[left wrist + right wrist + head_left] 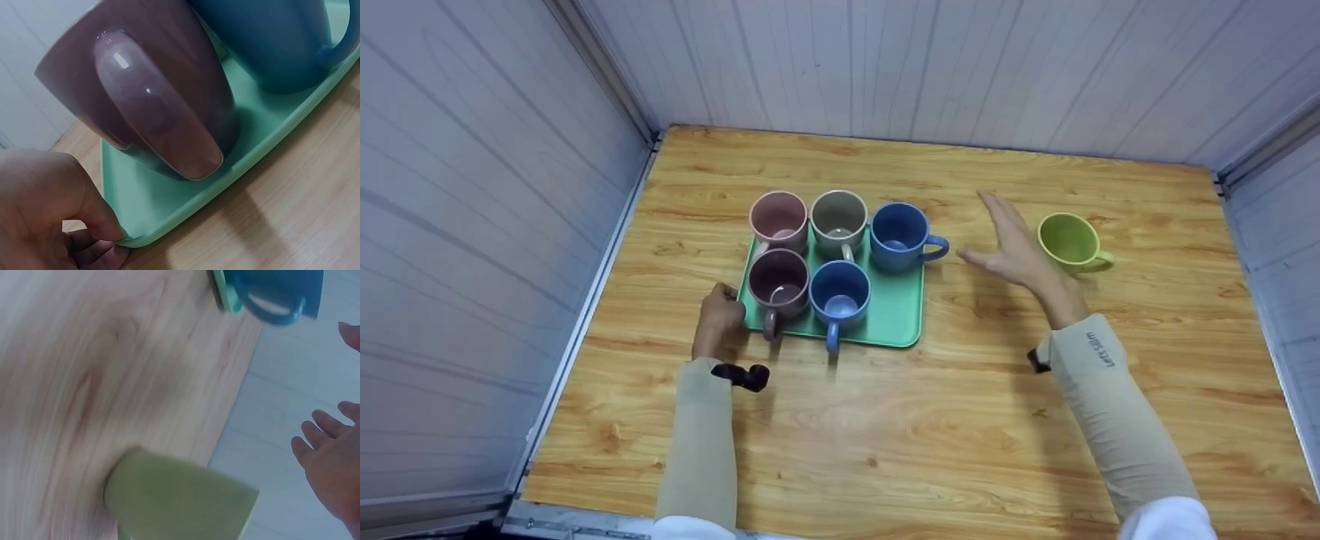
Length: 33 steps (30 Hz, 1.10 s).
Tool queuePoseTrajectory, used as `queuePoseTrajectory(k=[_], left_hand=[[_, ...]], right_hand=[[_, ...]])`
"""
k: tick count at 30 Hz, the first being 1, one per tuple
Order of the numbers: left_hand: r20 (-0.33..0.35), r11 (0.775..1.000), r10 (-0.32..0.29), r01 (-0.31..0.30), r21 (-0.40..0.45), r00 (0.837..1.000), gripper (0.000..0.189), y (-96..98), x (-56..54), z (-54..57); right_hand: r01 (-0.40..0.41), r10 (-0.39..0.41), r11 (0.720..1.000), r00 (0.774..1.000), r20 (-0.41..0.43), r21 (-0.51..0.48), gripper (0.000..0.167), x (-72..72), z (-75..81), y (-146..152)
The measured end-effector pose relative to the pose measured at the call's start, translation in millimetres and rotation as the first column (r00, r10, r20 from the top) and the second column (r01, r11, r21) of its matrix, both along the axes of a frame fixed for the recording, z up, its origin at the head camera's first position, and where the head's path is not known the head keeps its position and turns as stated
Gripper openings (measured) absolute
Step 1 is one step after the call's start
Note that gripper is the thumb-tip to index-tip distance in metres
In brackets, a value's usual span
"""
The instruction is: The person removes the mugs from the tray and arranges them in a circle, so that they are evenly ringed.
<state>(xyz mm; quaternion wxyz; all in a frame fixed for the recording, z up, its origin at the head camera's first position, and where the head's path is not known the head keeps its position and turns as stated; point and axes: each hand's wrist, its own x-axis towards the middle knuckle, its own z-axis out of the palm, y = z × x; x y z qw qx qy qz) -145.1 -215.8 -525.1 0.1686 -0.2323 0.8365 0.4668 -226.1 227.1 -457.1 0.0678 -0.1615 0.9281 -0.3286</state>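
A green tray (898,319) bears several mugs. My left hand (720,311) pinches its near left corner, with the thumb on the rim and the curled fingers at the underside, as the left wrist view shows. Closest to that hand is a dark purple mug (169,84), its handle facing me. A blue mug (840,296) stands beside it. Behind them are a pink mug (778,214), a grey mug (838,217) and another blue mug (900,232), whose handle points right. My right hand (1016,251) hovers with spread fingers between that blue mug and a yellow-green mug (1069,244).
The wooden table (840,442) carries the tray, with the yellow-green mug directly on the wood at the right. White panels rise along the back (885,75), the left (472,225) and the right of the table.
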Motion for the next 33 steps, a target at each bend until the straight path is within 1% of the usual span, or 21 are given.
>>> queuePoseTrajectory(k=[3,7,10,15,17,19,21,23,26,28,30,33], left_hand=[[-0.004,1.000,0.020,-0.020,0.022,1.000,0.034,-0.6,0.8,-1.1],[-0.015,1.000,0.005,-0.006,-0.020,1.000,0.035,-1.0,0.0,-3.3],[-0.018,0.999,-0.015,0.014,-0.053,1.000,0.036,-1.7,-0.5,-3.2],[-0.009,1.000,-0.014,0.013,-0.018,1.000,0.037,-2.9,0.1,-2.1],[-0.017,1.000,-0.012,0.011,-0.021,1.000,0.036,-2.9,-0.3,-2.6],[-0.028,0.999,-0.019,0.018,-0.044,0.999,0.036,-2.7,-0.6,-3.5],[-0.030,0.998,-0.022,0.020,-0.054,0.999,0.037,-2.6,-1.0,-4.2],[-0.025,0.998,-0.020,0.019,-0.052,0.999,0.037,-2.5,-0.7,-4.0],[-0.020,0.999,-0.018,0.017,-0.049,1.000,0.038,-1.9,-0.2,-2.4],[-0.020,0.999,-0.011,0.011,-0.038,1.000,0.037,-1.3,0.2,-1.4],[-0.022,0.999,-0.008,0.007,-0.034,1.000,0.037,-1.0,0.5,-0.9],[-0.011,1.000,0.011,-0.011,0.005,1.000,0.036,-0.8,0.7,-1.4]], right_hand=[[-0.016,0.016,1.000,1.000,0.017,-0.020,0.100,2.0,-5.6,-19.1],[-0.044,0.045,0.998,0.999,0.019,-0.043,0.100,3.2,-13.7,-40.1],[-0.060,0.061,0.997,0.998,0.014,-0.054,0.101,1.4,-18.5,-52.7],[-0.065,0.068,0.994,0.997,0.030,-0.092,0.105,-3.3,-24.1,-70.3],[-0.062,0.066,0.992,0.997,0.032,-0.114,0.105,-5.3,-26.3,-76.2],[-0.062,0.066,0.988,0.997,0.029,-0.143,0.103,-7.4,-28.4,-81.5],[-0.050,0.054,0.988,0.998,0.023,-0.149,0.103,-9.0,-30.0,-85.7],[-0.040,0.043,0.989,0.999,0.019,-0.143,0.103,-11.0,-31.6,-88.5],[-0.006,0.008,0.992,1.000,0.017,-0.129,0.102,-12.4,-32.7,-90.5],[0.004,-0.003,0.991,1.000,0.004,-0.135,0.099,-13.4,-33.9,-90.6],[0.010,-0.013,0.987,1.000,-0.020,-0.163,0.095,-13.6,-34.9,-90.7],[0.013,-0.023,0.980,0.998,-0.050,-0.198,0.091,-13.6,-36.7,-90.5]])
